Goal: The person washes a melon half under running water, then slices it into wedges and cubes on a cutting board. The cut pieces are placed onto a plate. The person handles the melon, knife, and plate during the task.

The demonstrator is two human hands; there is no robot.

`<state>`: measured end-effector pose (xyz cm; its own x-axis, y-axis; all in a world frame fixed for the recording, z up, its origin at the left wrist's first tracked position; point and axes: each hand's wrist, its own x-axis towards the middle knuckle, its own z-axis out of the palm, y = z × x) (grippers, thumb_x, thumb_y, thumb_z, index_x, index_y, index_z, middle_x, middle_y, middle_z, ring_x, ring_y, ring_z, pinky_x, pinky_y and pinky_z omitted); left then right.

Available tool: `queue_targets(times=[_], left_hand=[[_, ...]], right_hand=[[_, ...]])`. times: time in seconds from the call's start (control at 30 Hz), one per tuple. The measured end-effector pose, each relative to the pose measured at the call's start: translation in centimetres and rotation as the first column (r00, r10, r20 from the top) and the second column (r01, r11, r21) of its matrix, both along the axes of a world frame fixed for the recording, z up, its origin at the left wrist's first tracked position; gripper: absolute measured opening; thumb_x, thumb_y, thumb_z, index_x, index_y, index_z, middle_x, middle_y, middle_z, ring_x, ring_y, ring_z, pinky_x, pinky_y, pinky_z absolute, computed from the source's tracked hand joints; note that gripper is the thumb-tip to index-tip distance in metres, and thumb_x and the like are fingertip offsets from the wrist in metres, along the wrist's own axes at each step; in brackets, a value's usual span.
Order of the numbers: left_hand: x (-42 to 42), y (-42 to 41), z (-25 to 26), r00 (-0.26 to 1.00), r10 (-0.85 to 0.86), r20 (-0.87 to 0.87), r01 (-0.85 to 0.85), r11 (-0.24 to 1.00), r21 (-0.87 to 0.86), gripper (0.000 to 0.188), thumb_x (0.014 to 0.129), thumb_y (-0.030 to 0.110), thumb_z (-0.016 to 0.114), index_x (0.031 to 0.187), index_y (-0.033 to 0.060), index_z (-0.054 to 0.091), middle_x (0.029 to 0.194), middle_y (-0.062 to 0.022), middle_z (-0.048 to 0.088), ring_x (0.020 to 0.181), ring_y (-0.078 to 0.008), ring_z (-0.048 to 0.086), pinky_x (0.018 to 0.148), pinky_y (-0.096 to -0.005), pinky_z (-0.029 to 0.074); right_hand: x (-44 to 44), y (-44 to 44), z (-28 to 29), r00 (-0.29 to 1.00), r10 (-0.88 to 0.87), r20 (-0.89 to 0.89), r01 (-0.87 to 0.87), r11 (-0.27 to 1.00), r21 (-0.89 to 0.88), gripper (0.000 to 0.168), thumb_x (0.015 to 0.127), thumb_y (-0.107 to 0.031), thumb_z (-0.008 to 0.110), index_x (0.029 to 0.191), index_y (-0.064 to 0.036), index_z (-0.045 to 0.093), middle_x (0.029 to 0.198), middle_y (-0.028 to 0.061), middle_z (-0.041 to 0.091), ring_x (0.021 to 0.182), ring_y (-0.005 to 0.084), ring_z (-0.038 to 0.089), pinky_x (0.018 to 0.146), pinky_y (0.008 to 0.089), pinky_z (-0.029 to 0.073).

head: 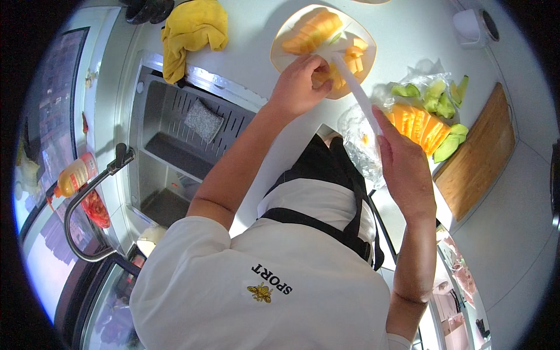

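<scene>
A white plate with a yellow rim (pixel 280 61) holds a row of sliced orange melon (pixel 313 33) and smaller cut melon pieces (pixel 355 54). My left hand (pixel 302 83) is curled over its near edge, fingertips and thumb around a melon piece (pixel 321 78), partly hidden by the fingers. My right hand (pixel 404 164) grips a knife with a pale blade (pixel 356 89), whose tip lies over the plate beside my left hand. To the right, seeded melon slices (pixel 418 127) and green melon rinds (pixel 437 98) rest on a clear plastic bag (pixel 358 135).
A wooden cutting board (pixel 479 153) is at the right. At the left is a sink (pixel 168 164) with a grey scrubbing sponge (pixel 204 121) and a curved faucet (pixel 72 214). A yellow cloth (pixel 194 28) hangs over the sink's far edge. A white container (pixel 470 28) stands at the back right.
</scene>
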<state>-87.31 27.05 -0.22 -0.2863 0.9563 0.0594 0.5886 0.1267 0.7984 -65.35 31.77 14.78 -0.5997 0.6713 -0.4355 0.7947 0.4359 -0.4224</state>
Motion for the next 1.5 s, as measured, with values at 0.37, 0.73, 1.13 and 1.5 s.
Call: queue_targets(times=[0.37, 0.73, 1.13, 1.5], left_hand=[[0.7, -0.3, 0.1, 0.995, 0.099, 0.009, -0.099, 0.995, -0.002, 0.023, 0.081, 0.014, 0.076, 0.096, 0.0016, 0.064, 0.099, -0.0124, 0.067, 0.091, -0.0252, 0.070, 0.082, -0.0347, 0.057], [0.8, 0.0, 0.3, 0.991, 0.132, 0.004, -0.131, 0.991, -0.038, 0.025, 0.078, 0.019, 0.080, 0.090, 0.0033, 0.065, 0.090, -0.0120, 0.067, 0.084, -0.0253, 0.069, 0.076, -0.0346, 0.057], [0.4, 0.0, 0.5, 0.993, 0.115, 0.030, -0.112, 0.990, -0.082, 0.027, 0.078, 0.016, 0.079, 0.095, 0.0020, 0.062, 0.091, -0.0117, 0.067, 0.086, -0.0266, 0.069, 0.078, -0.0362, 0.057], [-1.1, -0.1, 0.3, 0.971, 0.053, 0.232, -0.003, 0.977, -0.212, 0.026, 0.080, 0.008, 0.076, 0.100, 0.0000, 0.061, 0.097, -0.0115, 0.066, 0.092, -0.0204, 0.068, 0.088, -0.0336, 0.056]], right_hand=[[0.3, -0.6, 0.8, 1.000, -0.005, -0.027, 0.004, 0.999, -0.043, 0.045, 0.099, -0.013, 0.054, 0.143, -0.020, 0.049, 0.081, 0.0200, 0.064, 0.077, 0.0364, 0.067, 0.070, 0.0461, 0.053], [-2.4, 0.1, -0.3, 0.957, 0.195, 0.213, -0.200, 0.980, 0.001, 0.056, 0.090, 0.001, 0.049, 0.145, -0.010, 0.043, 0.078, 0.0208, 0.066, 0.076, 0.0373, 0.069, 0.068, 0.0471, 0.056], [-1.0, -0.1, -1.6, 0.976, 0.180, 0.120, -0.183, 0.983, 0.009, 0.048, 0.099, -0.012, 0.048, 0.147, -0.016, 0.043, 0.077, 0.0189, 0.065, 0.073, 0.0355, 0.068, 0.064, 0.0467, 0.056], [-2.3, 0.0, 0.2, 0.995, 0.003, 0.103, 0.011, 0.991, -0.135, 0.041, 0.102, -0.017, 0.048, 0.144, -0.019, 0.049, 0.087, 0.0255, 0.066, 0.082, 0.0428, 0.065, 0.072, 0.0486, 0.052]])
